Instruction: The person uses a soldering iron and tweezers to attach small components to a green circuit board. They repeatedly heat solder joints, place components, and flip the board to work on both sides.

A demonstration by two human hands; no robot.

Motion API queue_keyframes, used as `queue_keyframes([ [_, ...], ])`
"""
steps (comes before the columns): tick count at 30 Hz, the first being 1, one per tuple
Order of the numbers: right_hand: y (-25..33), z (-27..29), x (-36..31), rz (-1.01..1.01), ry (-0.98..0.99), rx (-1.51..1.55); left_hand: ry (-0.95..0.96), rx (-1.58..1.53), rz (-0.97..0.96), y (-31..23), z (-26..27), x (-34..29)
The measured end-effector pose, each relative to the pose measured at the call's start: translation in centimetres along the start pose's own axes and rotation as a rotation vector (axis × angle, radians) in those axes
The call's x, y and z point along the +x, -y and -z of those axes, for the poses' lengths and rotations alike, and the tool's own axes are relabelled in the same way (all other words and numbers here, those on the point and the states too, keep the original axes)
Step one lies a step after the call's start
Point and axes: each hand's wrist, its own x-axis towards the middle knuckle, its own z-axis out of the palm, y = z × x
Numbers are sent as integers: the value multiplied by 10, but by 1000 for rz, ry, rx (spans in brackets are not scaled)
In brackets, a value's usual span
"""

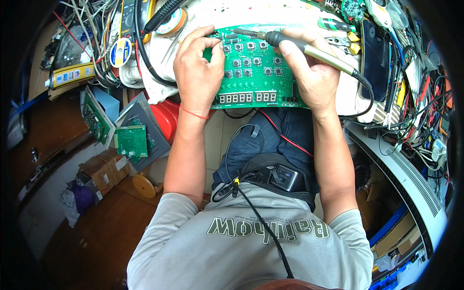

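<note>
Right hand (315, 72) gripped the soldering iron (321, 53), tip over the green push-button circuit board (261, 83); left hand (197, 65) curled at its edge, hold unclear

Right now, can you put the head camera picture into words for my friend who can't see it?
A person's right hand holds a soldering iron over a green circuit board with small push buttons and a digit display, while the left hand is at the board's left side. Tangled cables lie on the right.
</note>
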Motion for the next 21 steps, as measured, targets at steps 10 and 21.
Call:
queue_keyframes([
  [10,4,0,0,-6,19,-17,-21,-70,8,2,-3,-2],
  [21,9,2,4,122,77,-209,-37,-75,-20,5,-4,-5],
])
